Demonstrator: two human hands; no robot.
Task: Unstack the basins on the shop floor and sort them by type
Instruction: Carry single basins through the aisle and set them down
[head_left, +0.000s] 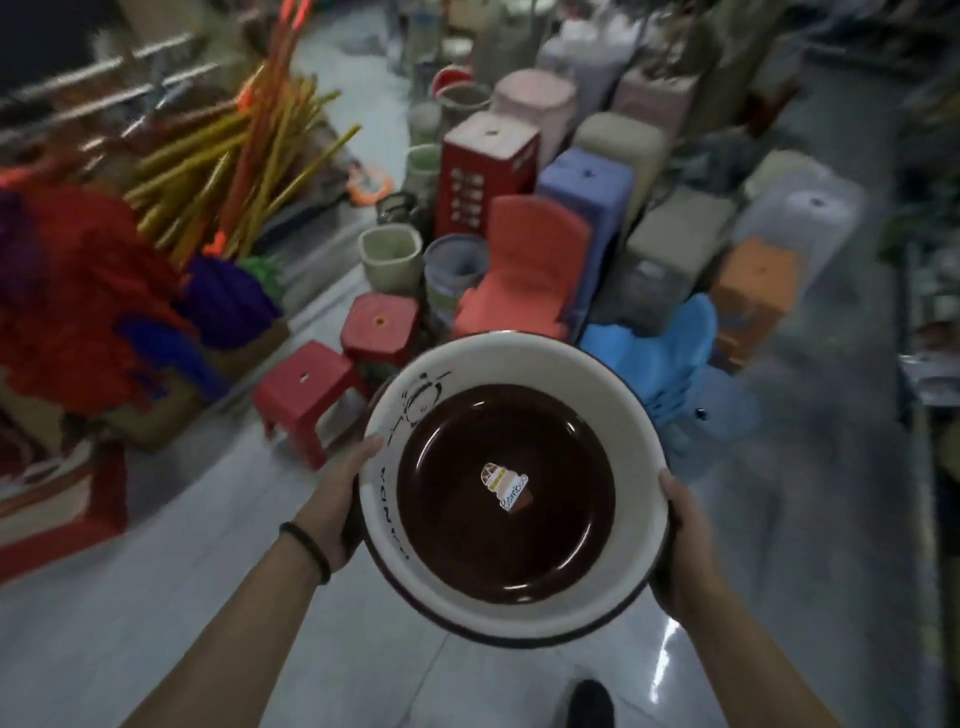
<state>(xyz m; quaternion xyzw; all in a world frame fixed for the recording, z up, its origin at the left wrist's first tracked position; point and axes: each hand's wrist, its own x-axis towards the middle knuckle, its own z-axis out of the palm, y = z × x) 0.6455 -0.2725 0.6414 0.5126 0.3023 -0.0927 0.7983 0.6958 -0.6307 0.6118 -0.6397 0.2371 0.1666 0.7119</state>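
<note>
- The left hand (353, 499) gripped the left side of the rim, thumb over the edge and fingers curled under; a dark band (306, 551) sat on its wrist.
- The right hand (685, 545) clamped the opposite side in the same manner, so both hands were closed on the one thing.
- The basin (618, 431) between them was white inside with a brown bottom and a small sticker (506, 480). It was held in the air, slightly tilted, above the tiled floor (208, 597). I could not tell whether another basin was nested under it.
- Beyond it, on the farther part of the floor, stood red stools (306, 395), blue chairs (670, 353) and broom handles (249, 156); the picture was blurred there.
- I judge that the step was carrying the basin to its group. To do it well, the grip should be even on both sides and the basin level. It should go down on open floor beside its own kind, away from the stools.
</note>
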